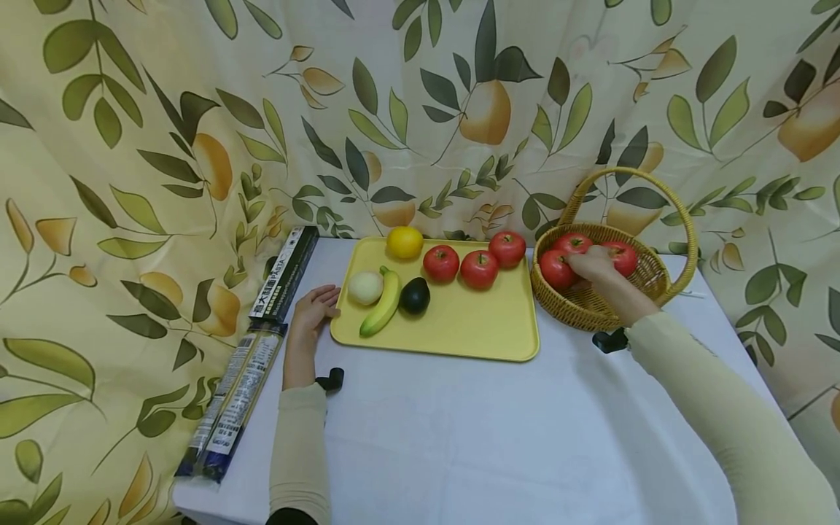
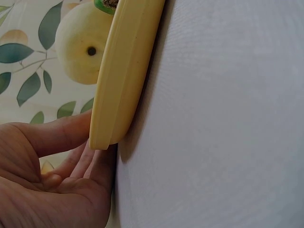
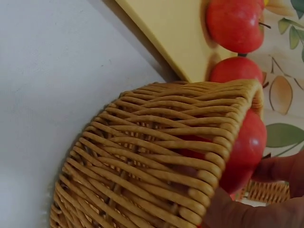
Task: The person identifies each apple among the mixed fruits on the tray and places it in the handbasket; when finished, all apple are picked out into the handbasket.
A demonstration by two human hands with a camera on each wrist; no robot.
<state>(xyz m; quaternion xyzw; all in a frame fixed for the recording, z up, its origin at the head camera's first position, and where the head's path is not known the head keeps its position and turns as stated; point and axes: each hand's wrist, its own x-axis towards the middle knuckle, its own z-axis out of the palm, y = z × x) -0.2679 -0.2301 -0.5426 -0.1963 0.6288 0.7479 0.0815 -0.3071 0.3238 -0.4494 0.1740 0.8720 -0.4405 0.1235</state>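
Observation:
My left hand (image 1: 313, 315) touches the left edge of a yellow tray (image 1: 472, 332); its fingers are mostly straight, and in the left wrist view the thumb (image 2: 61, 133) meets the rim. On the tray lie a banana (image 1: 383, 306), an avocado (image 1: 415, 296), a pale round fruit (image 1: 365, 288), a yellow fruit (image 1: 405, 242) and three red apples (image 1: 479, 270). My right hand (image 1: 596, 264) reaches into a wicker basket (image 1: 571, 310) and holds a red apple (image 3: 244, 152) near its left rim. Two more apples (image 1: 622, 257) show in the basket. Basket weave hides part of the grip.
Packs of pasta (image 1: 239, 394) and a dark pasta box (image 1: 285, 273) lie along the table's left side. The basket's tall handle (image 1: 685, 219) arches over its right part. A patterned curtain (image 1: 420, 146) hangs behind the white-covered table (image 1: 459, 437).

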